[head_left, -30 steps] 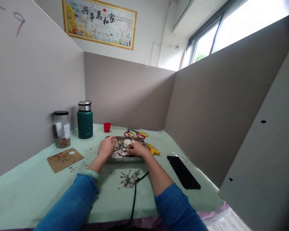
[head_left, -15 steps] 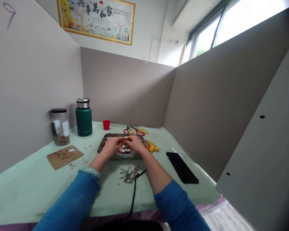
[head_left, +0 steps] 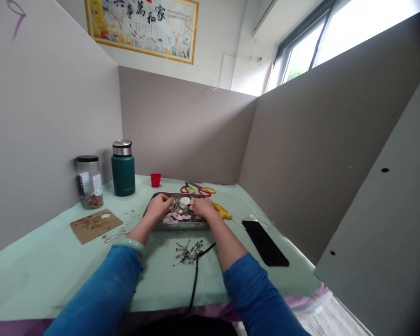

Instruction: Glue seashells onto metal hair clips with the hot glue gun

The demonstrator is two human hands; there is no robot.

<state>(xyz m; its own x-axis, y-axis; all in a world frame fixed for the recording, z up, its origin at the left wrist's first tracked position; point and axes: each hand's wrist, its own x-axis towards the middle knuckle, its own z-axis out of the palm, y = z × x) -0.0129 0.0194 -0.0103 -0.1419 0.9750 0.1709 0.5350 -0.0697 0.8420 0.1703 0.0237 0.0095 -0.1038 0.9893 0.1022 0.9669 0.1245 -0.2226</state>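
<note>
A metal tray (head_left: pixel 182 227) holds a heap of small mixed pieces (head_left: pixel 177 207), with a white disc (head_left: pixel 185 200) on top and pink-and-white flat pieces (head_left: pixel 178 216) towards the front. My left hand (head_left: pixel 160 205) is over the tray's left part, fingertips pinched together; whatever they hold is too small to make out. Over the right part is my right hand (head_left: pixel 203 206), its fingers closed at the edge of the heap by a small orange-and-white bit. The hands are apart, and the heap shows between them.
Nearer me lie metal clips (head_left: pixel 189 252) and a black cable (head_left: pixel 195 284). Right of the tray are a yellow glue gun (head_left: pixel 223 211) and a black slab (head_left: pixel 265 243). Scissors (head_left: pixel 198 188), a red cup (head_left: pixel 156 180), a green flask (head_left: pixel 123 173), a jar (head_left: pixel 90 184) and cardboard (head_left: pixel 96 226) stand around.
My hands, together over the middle of the tray before, have parted: the left moved left, the right slightly right and down. The white disc between them now shows.
</note>
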